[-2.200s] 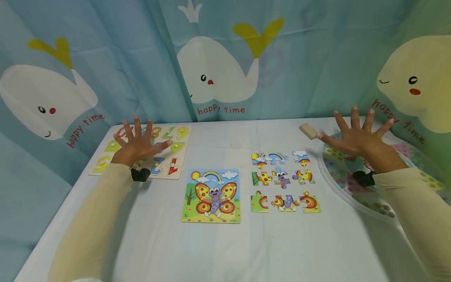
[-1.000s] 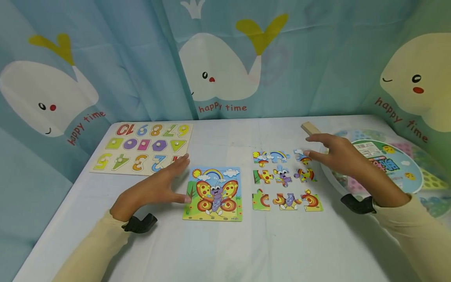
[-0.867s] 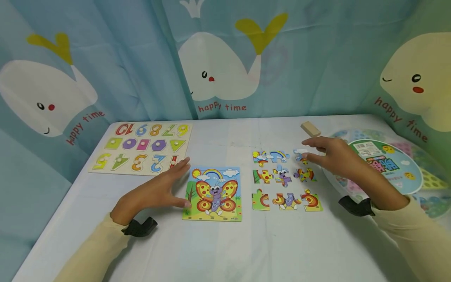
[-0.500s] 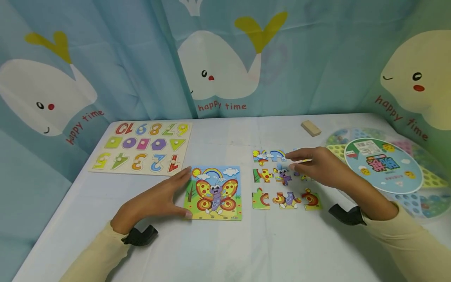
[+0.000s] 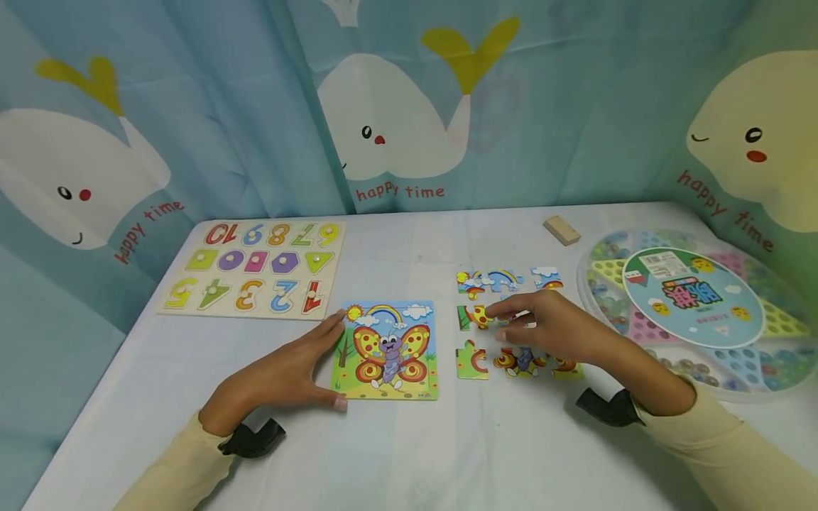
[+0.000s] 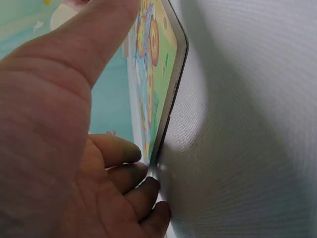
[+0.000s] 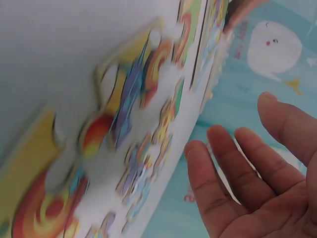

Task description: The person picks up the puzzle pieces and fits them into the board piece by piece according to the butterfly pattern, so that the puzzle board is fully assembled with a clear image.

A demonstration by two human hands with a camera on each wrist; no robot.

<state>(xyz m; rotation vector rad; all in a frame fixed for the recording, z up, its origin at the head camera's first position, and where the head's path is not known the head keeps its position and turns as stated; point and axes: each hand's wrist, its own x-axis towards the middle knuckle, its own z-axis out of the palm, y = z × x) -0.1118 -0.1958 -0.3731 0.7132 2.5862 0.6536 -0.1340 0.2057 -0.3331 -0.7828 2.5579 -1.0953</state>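
A square butterfly puzzle board (image 5: 390, 351) lies flat at the middle of the table. My left hand (image 5: 275, 376) is at its left edge, thumb by the near corner and fingers by the far one. In the left wrist view, the relaxed fingertips lie against or very near the board's edge (image 6: 171, 82). My right hand (image 5: 556, 328) hovers over several loose jigsaw pieces (image 5: 471, 362) spread in rows right of the board. In the right wrist view its fingers are loosely bent and hold nothing, apart from the pieces (image 7: 129, 94). That hand hides part of the middle and bottom rows.
A wooden number-and-shape board (image 5: 252, 270) lies at the back left. At the right sits a round clear-lidded case (image 5: 696, 301) with coloured beads or marbles. Behind the pieces is a small wooden block (image 5: 562, 231). A whale-print curtain (image 5: 396, 121) borders the table's back.
Both spread hands have come down and inward. My left hand has settled at the butterfly board's left edge; my right has moved left and nearer over the pieces, uncovering the top-right one.
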